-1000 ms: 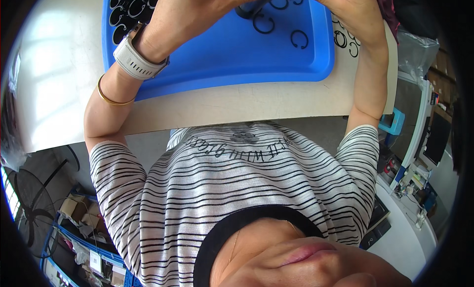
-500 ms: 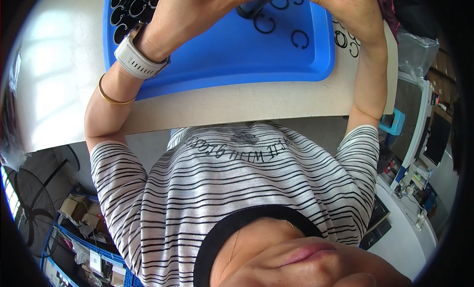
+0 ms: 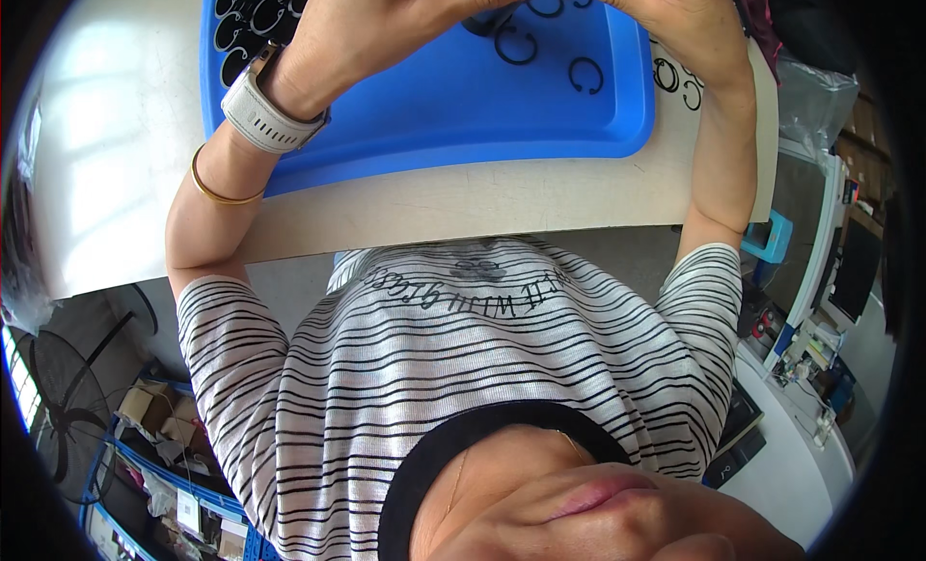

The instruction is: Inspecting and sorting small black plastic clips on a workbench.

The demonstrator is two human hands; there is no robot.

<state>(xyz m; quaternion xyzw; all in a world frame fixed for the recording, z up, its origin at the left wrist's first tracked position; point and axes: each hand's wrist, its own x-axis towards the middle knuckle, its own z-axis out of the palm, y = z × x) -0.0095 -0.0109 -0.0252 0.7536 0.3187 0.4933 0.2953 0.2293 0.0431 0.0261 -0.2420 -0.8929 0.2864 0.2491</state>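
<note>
My left hand (image 3: 386,26) and my right hand (image 3: 690,26) reach over a blue tray (image 3: 453,127) at the top edge of the view. Their thumbs point toward each other and nearly meet. Both hands look closed in a pinch, but most fingers lie beyond the edge and what they grip is hidden. Just below the left thumb, a dark object (image 3: 487,23) sits in the tray, partly covered. Black open snap rings lie near the hands: one ring (image 3: 516,46) under the thumbs, another ring (image 3: 585,76) farther right.
Several black rings (image 3: 268,14) crowd the tray's left side. More rings (image 3: 666,76) lie on the pale table (image 3: 463,199) right of the tray, by my right wrist. A clear plastic bag (image 3: 815,108) hangs past the table's right edge. A fan (image 3: 63,416) stands lower left.
Both hands have shifted only slightly. The dark object under the left thumb now looks lower or more tilted. The loose rings in the tray have stayed put.
</note>
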